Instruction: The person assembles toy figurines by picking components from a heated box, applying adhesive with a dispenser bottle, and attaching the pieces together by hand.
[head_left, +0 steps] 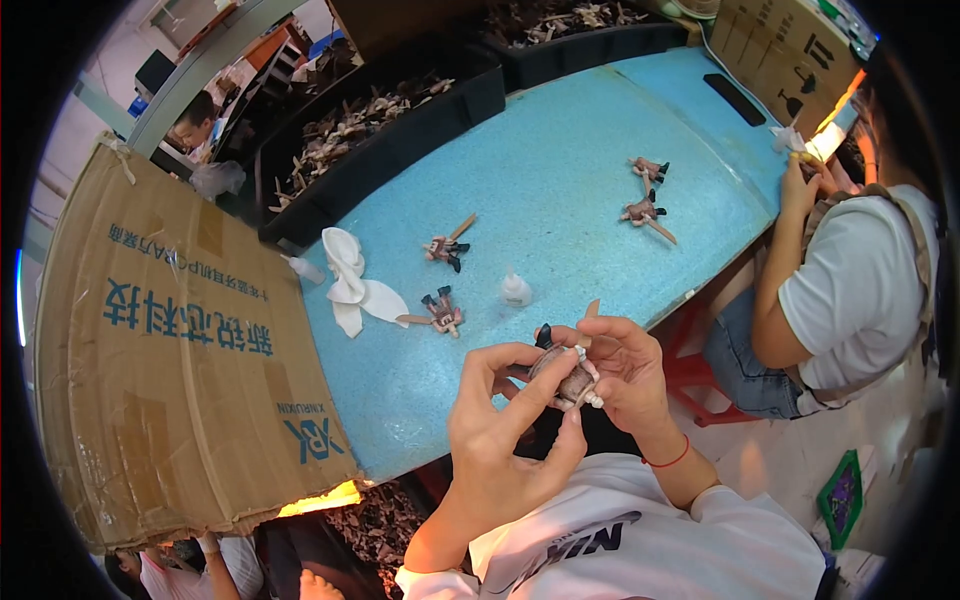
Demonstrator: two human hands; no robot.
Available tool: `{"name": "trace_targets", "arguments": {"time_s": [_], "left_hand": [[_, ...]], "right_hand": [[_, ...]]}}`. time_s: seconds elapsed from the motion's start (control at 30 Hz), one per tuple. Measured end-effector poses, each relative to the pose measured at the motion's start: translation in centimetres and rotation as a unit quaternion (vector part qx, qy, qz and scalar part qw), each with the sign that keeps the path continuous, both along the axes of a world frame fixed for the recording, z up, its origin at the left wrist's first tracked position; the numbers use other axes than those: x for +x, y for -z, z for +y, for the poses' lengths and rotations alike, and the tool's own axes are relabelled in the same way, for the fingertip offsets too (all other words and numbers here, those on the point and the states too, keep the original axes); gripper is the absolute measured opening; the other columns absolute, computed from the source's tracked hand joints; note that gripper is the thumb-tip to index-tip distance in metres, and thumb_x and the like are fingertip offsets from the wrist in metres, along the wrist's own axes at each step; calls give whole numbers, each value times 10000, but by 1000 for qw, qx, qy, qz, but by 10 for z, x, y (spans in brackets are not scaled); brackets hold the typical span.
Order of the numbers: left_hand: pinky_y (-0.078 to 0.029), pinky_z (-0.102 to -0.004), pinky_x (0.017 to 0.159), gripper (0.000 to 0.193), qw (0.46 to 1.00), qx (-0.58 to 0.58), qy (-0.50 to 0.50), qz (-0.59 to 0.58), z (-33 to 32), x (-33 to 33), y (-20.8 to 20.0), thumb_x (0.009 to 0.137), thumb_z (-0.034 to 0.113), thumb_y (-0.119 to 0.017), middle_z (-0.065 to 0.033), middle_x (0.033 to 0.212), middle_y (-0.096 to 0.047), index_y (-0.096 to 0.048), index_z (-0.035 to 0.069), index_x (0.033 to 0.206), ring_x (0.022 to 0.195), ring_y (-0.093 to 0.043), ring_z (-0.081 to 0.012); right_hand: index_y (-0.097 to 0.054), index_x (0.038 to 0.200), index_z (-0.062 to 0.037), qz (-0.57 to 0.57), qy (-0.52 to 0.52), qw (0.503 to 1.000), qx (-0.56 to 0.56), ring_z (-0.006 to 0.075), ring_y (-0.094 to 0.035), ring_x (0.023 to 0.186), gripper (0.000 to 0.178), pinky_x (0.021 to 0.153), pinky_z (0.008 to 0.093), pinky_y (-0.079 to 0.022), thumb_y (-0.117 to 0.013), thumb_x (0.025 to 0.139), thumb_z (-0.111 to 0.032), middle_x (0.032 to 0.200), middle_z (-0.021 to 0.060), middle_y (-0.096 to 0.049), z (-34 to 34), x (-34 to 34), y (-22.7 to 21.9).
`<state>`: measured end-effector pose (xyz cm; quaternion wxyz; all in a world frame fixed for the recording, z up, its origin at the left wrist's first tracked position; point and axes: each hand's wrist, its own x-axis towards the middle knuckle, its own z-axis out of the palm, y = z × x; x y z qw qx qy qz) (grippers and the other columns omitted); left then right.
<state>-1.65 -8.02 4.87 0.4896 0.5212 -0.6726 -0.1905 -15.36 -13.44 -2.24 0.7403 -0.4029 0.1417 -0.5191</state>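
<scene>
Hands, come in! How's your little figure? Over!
Left hand and right hand both on small figure. White bottle stands beyond, on blue table. Nothing seen blocking.

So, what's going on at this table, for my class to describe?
A person's left hand and right hand hold a small brown figure at the edge of the blue table. Four similar figures lie on it, with a small white bottle and white cloth nearby. A co-worker sits to the right.

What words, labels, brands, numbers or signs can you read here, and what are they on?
I won't copy wording, but it stands here:
Large cardboard sheet, left: blue lettering and a logo.
White shirt, wearer's own: dark lettering.
Cardboard box, upper right: dark handling symbols, including arrows; small print unreadable.
</scene>
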Motion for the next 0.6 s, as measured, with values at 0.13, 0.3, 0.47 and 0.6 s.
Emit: {"name": "trace_targets", "arguments": {"time_s": [0.13, 0.3, 0.47, 0.6], "left_hand": [[-461, -283, 651, 443, 1000, 7, 5, 26, -3, 0, 4, 581, -23, -659, -147, 965, -511, -644, 23, 1021, 771, -542, -214], [-468, -294, 682, 457, 999, 9, -6, 41, -3, 0, 7, 566, -28, -669, -144, 967, -503, -647, 26, 1020, 775, -540, -218], [-477, -301, 687, 464, 999, -6, 9, 39, -10, -6, 9, 563, -30, -670, -146, 961, -506, -649, 34, 1022, 780, -551, -231], [-447, -255, 636, 422, 999, -15, -40, -28, -9, -9, 8, 561, -36, -608, -114, 926, -526, -658, -1, 979, 749, -544, -183]], "right_hand": [[-472, 1194, -10, -12, 4, 1000, -12, 287, -567, 1050, 608, 890, 407, -481, -763, 694, -198, 1160, 219, -549, -2, -2, 3], [-468, 1211, -19, -47, -24, 999, -10, 270, -574, 1037, 603, 861, 385, -505, -753, 703, -172, 1186, 224, -528, -6, 1, 7], [-472, 1213, -21, -54, -24, 998, 9, 273, -564, 1050, 582, 862, 390, -503, -741, 717, -164, 1210, 223, -509, -7, -5, 1], [-448, 1229, 27, -36, -43, 998, 9, 248, -567, 1033, 534, 870, 371, -480, -681, 782, -151, 1222, 205, -506, -6, -6, 3]]}}
